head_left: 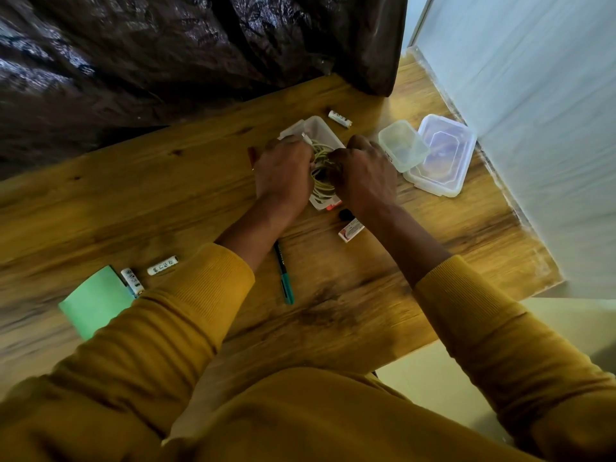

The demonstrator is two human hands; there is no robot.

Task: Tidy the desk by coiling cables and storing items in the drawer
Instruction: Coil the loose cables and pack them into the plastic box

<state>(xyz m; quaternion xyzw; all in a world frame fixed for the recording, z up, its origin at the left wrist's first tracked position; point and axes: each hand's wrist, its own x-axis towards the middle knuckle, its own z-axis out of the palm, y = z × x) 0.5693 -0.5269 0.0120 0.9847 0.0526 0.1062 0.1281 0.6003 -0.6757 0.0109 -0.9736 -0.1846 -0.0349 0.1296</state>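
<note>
Both hands, the left hand and right hand, curl around the coiled cable bunched directly between them above a clear container, its loops running lengthwise from wrists towards fingertips, equally near each.

The person wears a mustard-yellow long-sleeved top with ribbed cuffs, both sleeves pushed up the forearms. A thin ring, possibly, shows on the left hand; the right hand is bare.
</note>
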